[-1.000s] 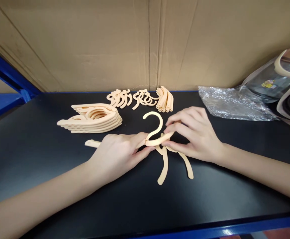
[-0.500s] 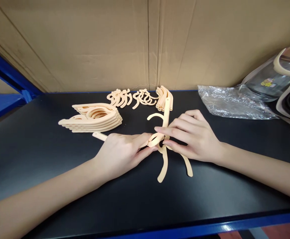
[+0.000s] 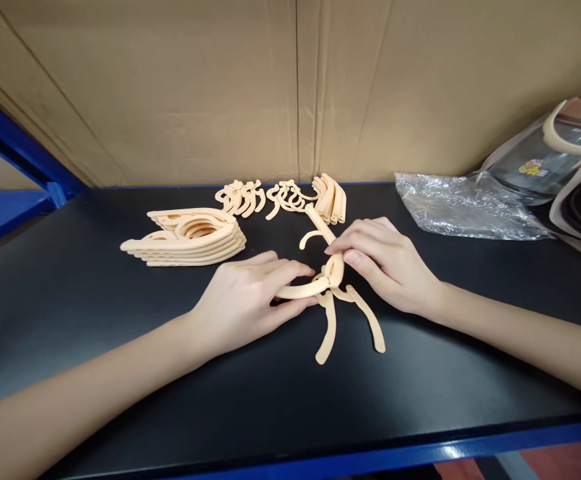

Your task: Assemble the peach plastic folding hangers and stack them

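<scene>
The fingers [image 3: 290,270] of our left hand [image 3: 250,293] are closed in a pinch on one curved arm of a peach plastic hanger [image 3: 303,291], thumb under and forefinger over. The fingers [image 3: 358,240] of our right hand [image 3: 385,263] grip its other arm near the joint. That arm slants up and away toward the back of the counter [image 3: 120,333], and the small hook [image 3: 310,237] shows just behind it.

We judge the joint to be the weak spot. Both grips sit close to it, so a twist from one hand against the other could pop the pieces apart or stress the thin plastic. A fingertip could also get nipped where the two arms meet. Two loose arms [image 3: 328,330] lie on the counter right under the joint, touching or nearly touching the held piece. They could snag it or get dragged along.

The hanger sits between our hands, at the fingertips of both, low over the counter's middle. Behind it lie a stack of folded hangers [image 3: 190,237] to the left and a scatter of spare hooks [image 3: 265,197] further back. A bundle of arms [image 3: 331,199] lies just beyond the raised arm's tip. A crumpled clear bag [image 3: 465,203] lies well off to the right.
</scene>
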{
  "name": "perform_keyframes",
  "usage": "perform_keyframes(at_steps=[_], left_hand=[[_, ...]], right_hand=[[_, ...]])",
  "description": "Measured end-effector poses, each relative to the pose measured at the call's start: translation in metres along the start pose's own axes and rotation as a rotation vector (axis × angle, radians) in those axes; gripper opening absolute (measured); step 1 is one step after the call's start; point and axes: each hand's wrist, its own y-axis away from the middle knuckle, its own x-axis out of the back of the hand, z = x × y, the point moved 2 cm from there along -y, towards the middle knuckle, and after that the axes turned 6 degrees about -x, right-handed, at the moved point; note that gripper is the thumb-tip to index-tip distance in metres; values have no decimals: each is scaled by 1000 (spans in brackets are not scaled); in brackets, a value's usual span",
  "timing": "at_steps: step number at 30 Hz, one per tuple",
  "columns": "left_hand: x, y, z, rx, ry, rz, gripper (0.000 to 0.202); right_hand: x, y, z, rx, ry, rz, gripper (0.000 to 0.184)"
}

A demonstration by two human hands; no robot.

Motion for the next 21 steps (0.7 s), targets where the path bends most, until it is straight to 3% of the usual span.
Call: perform_keyframes(at_steps=[8,12,21], left_hand=[[2,-4,-7,13,121,-36,26],[2,-6,-7,6,176,-48,14],[2,-5,-10,56,145,42,12]], right_hand=[[-1,0,4,-139,23,44,24],[-2,0,6,-182,-40,14,25],[-5,3,3,42,70,-48,26]])
